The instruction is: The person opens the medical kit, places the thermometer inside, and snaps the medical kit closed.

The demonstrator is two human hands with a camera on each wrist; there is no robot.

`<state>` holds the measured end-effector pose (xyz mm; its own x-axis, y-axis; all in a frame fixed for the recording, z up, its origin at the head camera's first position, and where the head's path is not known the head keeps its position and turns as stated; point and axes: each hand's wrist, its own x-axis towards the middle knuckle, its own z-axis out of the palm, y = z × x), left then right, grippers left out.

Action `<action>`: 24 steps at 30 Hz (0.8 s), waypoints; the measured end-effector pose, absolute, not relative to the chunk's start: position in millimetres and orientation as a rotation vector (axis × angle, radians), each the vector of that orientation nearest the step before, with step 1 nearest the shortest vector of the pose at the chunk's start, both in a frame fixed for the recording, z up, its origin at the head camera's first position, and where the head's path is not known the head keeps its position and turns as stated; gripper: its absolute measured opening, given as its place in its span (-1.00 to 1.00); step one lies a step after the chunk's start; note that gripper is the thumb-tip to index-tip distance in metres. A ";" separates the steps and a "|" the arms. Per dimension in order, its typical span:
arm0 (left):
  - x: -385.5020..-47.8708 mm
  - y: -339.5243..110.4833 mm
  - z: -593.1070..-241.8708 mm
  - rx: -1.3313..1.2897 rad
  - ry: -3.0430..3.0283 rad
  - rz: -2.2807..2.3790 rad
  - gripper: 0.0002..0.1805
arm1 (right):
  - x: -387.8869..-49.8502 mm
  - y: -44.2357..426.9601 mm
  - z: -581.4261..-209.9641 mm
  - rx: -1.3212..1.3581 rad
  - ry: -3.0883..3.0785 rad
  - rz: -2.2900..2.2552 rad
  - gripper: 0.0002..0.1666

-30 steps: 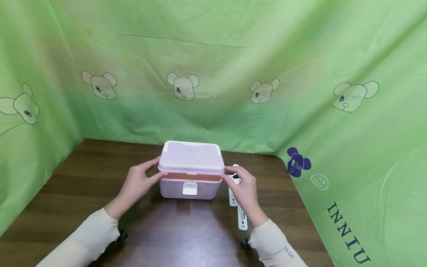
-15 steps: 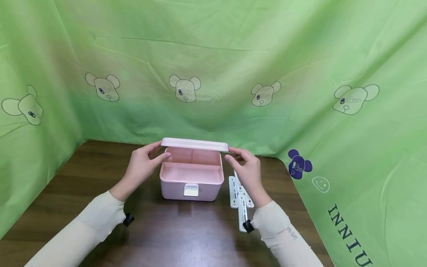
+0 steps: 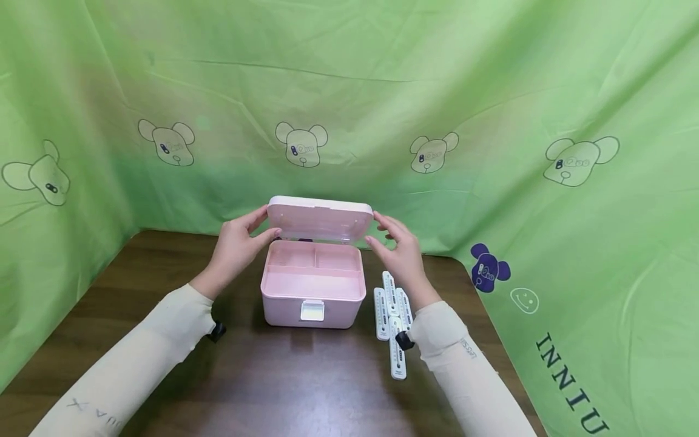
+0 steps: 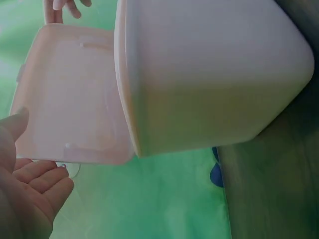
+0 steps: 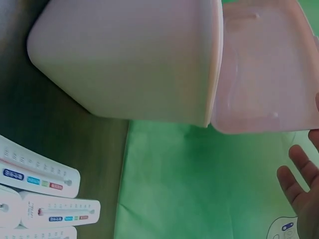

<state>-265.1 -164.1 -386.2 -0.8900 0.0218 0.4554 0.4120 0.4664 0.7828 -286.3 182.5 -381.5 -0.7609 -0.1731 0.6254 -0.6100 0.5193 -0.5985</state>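
Pink box [image 3: 289,309] sits upright on the wood table [image 3: 273,388]; long axis left–right, clasp [image 3: 312,310] toward the wearer. Lid [image 3: 321,220] tilts up at the rear, underside facing forward; half a second ago it shows nearly edge-on and lower. Left hand [image 3: 235,246] and right hand [image 3: 403,252] touch the lid's ends, fingers fairly straight, thumbs well apart from them; thumb pressure cannot be told. Box interior: one wide front compartment [image 3: 314,285], two rear compartments [image 3: 292,257], pink floors visible. Four white thermometers [image 3: 392,302] lie right of the box.
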 end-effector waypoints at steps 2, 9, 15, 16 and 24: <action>-270.4 -164.4 -384.5 -0.367 -2.341 -1.394 -0.26 | -292.7 182.4 -380.5 0.644 -2.282 1.154 -0.28; -289.4 -169.9 -385.9 -0.383 -2.369 -1.365 -0.26 | -313.4 182.7 -382.6 0.642 -2.350 1.113 -0.15; -302.2 -172.3 -399.9 -0.401 -2.379 -1.374 -0.24 | -325.4 181.0 -393.7 0.599 -2.468 1.070 -0.01; -303.7 -172.4 -403.2 -0.401 -2.393 -1.362 -0.23 | -326.7 180.4 -396.3 0.592 -2.487 1.066 0.02; -311.7 -175.9 -433.8 -0.423 -2.555 -1.313 -0.11 | -329.7 180.2 -422.4 0.553 -2.656 1.015 0.11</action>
<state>-311.7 -175.9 -433.8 -0.9299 0.1463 0.3374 0.3595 0.5551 0.7500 -329.7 180.2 -422.4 -0.8984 -0.2597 0.3543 -0.4298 0.6862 -0.5869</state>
